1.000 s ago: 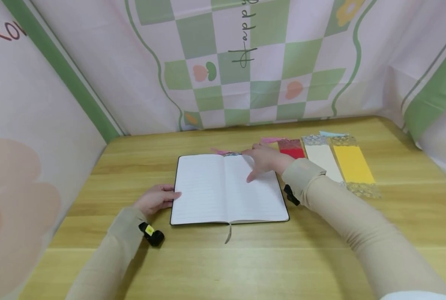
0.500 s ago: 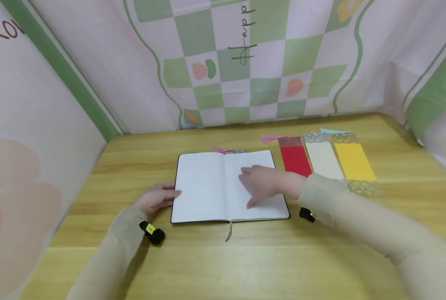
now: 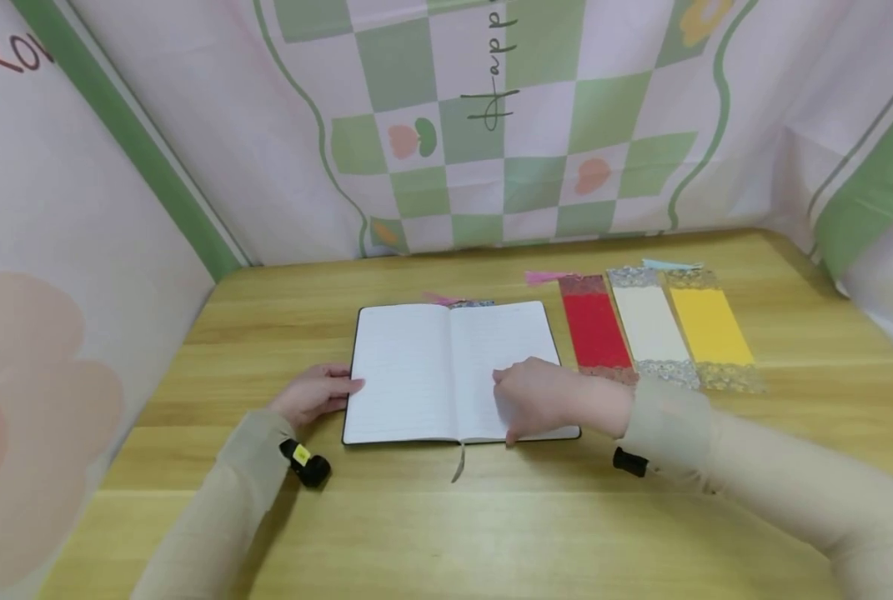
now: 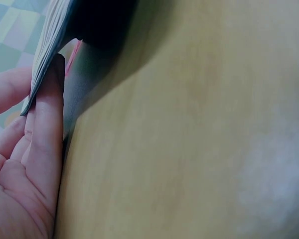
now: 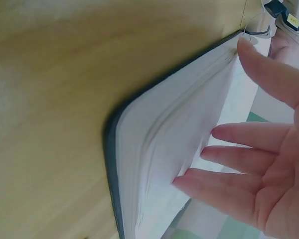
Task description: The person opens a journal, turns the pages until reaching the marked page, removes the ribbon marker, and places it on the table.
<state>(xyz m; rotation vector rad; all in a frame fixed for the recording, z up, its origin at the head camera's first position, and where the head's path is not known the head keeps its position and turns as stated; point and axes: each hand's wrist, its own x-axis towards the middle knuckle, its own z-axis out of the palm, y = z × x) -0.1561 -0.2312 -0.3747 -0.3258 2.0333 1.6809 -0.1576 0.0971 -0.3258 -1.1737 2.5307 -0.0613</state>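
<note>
An open notebook (image 3: 401,375) with lined white pages and a dark cover lies in the middle of the table. My left hand (image 3: 314,396) pinches its left edge, thumb over the page and fingers under the cover, as the left wrist view shows with the notebook's page edges (image 4: 47,42). Over the lower right page is my right hand (image 3: 536,396); in the right wrist view its fingers are spread, with fingertips (image 5: 182,180) right at the page. A grey ribbon (image 3: 458,465) hangs from the spine. Past the top edge peek a bookmark's patterned end (image 3: 472,304) and a pink tassel (image 3: 440,297).
To the right lie a red bookmark (image 3: 596,329), a white bookmark (image 3: 650,325) and a yellow bookmark (image 3: 710,325), side by side with patterned ends. A pink tassel (image 3: 547,277) and a pale blue tassel (image 3: 671,265) lie behind them. A printed cloth (image 3: 464,183) hangs behind the wooden table (image 3: 431,533).
My right hand has come down the right page from the top edge to near its lower part, uncovering the red bookmark. My left hand keeps its grip on the left edge.
</note>
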